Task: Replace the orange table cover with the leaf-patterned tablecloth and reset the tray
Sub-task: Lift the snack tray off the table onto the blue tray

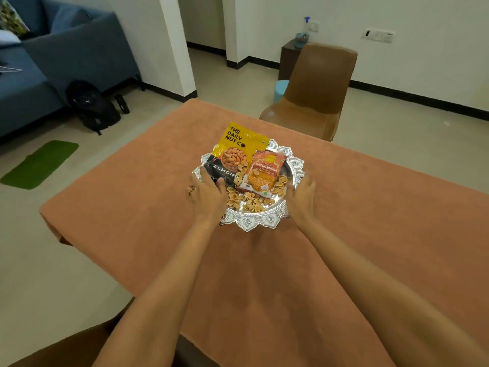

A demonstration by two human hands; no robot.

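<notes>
The orange table cover [344,234] lies spread over the whole table. Near its middle stands a silver tray [254,223] with a scalloped rim. On the tray lie a yellow-and-black almond packet [235,152], an orange garlic snack packet [264,170] and several loose shell-shaped snacks [248,202]. My left hand [206,193] grips the tray's left rim, thumb on top beside the almond packet. My right hand [301,194] grips the right rim, its fingers curled over the edge. No leaf-patterned tablecloth is plainly in view.
A brown chair [315,94] stands at the table's far side. A blue sofa [66,49] with a leaf-printed cloth or cushion [10,17] is at the far left, with a black backpack [92,107] and a green mat [39,162] on the floor.
</notes>
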